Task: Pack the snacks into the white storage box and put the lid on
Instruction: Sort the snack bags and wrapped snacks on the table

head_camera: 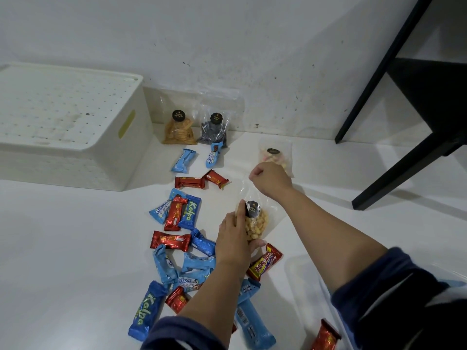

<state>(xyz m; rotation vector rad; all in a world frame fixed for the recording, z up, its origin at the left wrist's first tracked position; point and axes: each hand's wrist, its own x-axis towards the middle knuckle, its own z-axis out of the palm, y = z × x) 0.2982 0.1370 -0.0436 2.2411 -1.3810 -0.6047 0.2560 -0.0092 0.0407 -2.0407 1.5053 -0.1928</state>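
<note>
We see the left hand (pixel 233 242) wrapped around the lower part of a clear bag of yellow puffs (pixel 255 223), while the right hand (pixel 270 179) pinches the bag's empty top and holds it upright above the white floor (pixel 63 248). The white storage box (pixel 68 122) sits upside down at the far left against the wall, well apart from the bag. Blue and red wrapped bars (pixel 187 215) lie scattered between them, and two more clear snack bags (pixel 179 130) lean on the wall beside the box.
</note>
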